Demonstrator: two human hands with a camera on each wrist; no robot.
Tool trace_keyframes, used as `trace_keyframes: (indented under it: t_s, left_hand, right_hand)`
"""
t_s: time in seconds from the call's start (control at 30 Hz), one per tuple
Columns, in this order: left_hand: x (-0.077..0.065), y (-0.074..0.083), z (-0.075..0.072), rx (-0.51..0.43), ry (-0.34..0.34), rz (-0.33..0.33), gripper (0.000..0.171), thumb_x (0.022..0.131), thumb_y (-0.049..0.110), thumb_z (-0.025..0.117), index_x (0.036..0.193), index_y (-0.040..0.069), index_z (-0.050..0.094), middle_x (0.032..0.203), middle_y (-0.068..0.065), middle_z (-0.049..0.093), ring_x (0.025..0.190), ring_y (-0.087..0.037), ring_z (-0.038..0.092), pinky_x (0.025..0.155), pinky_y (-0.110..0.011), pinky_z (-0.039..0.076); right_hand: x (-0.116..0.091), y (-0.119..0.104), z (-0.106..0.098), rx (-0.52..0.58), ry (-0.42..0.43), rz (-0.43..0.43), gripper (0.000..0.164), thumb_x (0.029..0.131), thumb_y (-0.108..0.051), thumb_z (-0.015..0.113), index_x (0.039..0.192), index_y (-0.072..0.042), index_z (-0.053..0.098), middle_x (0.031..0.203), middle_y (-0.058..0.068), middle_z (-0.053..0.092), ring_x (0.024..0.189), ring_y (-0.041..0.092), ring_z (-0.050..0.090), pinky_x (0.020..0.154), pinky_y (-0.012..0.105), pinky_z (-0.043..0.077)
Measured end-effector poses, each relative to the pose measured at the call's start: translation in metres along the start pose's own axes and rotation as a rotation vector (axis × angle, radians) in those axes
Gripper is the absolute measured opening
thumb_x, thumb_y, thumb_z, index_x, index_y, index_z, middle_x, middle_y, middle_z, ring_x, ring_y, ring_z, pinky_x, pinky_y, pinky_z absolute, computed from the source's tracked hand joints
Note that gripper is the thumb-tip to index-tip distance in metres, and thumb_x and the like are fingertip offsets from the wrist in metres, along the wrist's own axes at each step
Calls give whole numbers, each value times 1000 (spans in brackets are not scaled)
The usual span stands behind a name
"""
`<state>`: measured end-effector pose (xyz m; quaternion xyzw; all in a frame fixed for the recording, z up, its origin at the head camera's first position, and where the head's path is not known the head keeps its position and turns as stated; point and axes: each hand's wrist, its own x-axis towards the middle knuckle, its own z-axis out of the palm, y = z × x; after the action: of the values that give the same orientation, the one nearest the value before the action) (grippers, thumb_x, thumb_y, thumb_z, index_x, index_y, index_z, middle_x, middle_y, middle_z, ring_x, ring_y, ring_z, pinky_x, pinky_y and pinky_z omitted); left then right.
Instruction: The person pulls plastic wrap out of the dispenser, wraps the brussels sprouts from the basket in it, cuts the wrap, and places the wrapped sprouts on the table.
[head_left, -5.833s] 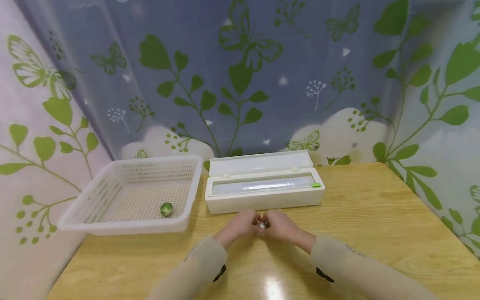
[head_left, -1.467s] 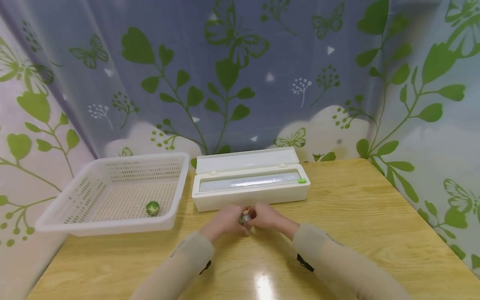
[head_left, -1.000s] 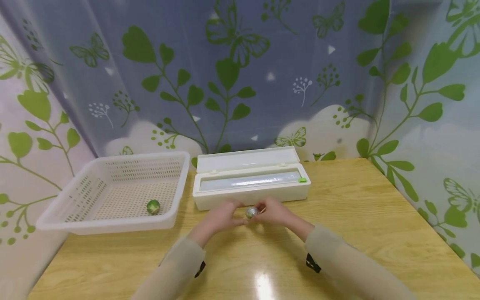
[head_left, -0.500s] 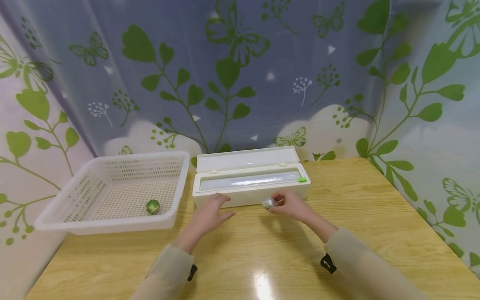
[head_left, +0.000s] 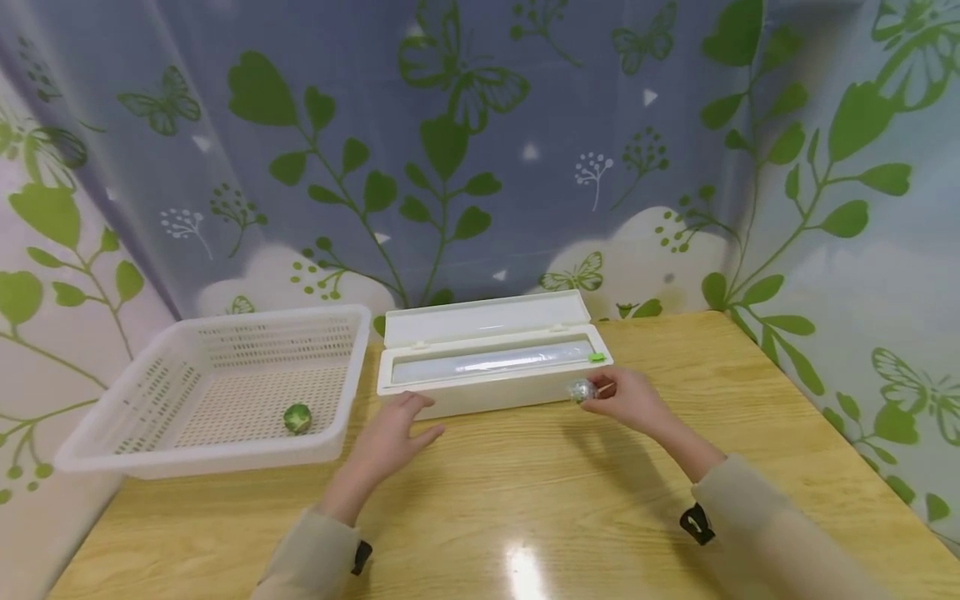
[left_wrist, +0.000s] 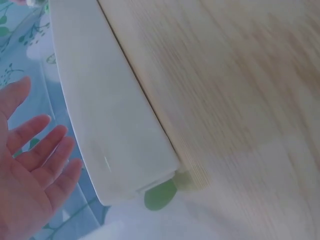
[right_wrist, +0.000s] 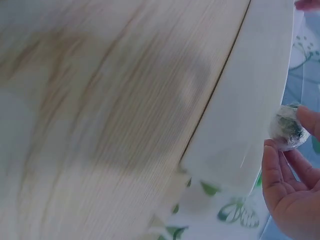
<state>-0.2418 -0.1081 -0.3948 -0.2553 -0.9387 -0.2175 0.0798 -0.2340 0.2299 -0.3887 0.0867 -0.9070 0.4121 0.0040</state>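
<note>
Left grip (head_left: 390,437) is off now, hanging wide, so only right grip (head_left: 632,402) pinches the wrapped ball (head_left: 581,391), 4 o'clock from box (head_left: 495,395) centre.

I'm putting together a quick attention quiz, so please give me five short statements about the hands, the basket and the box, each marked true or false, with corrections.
1. The right hand holds a film-wrapped ball. True.
2. The long white box stands with its lid open. True.
3. The left hand grips the white basket. False: it holds nothing, and the basket is apart from it.
4. One green ball lies in the basket. True.
5. The basket stands to the right of the box in the head view. False: it stands to the left.
</note>
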Motion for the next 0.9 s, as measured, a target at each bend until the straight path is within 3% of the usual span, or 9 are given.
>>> trace_keyframes:
  t_s: [0.27, 0.53, 0.9]
  left_hand:
    - [-8, -8, -8, -17, 12, -21, 41, 80, 28, 65, 110, 2, 57, 114, -13, 53, 104, -28, 50, 82, -41, 43]
    - [-13, -12, -12, -22, 19, -11, 40, 81, 27, 65, 109, 0, 57, 114, -13, 53, 104, -28, 50, 84, -40, 43]
    - [-16, -13, -11, -41, -3, -26, 37, 81, 25, 64, 108, 1, 57, 114, -14, 51, 103, -28, 49, 82, -40, 43]
  right_hand:
    - [-8, 21, -29, -86, 73, 16, 38, 76, -14, 68, 103, 10, 55, 94, 21, 58, 82, 32, 59, 62, 34, 50]
    - [-9, 46, -52, -165, 92, 82, 43, 78, -15, 65, 107, 14, 51, 100, 26, 55, 88, 38, 56, 66, 37, 49]
    - [7, 76, -52, -297, 69, 61, 33, 72, -5, 66, 96, 14, 55, 91, 26, 58, 81, 36, 56, 67, 42, 47]
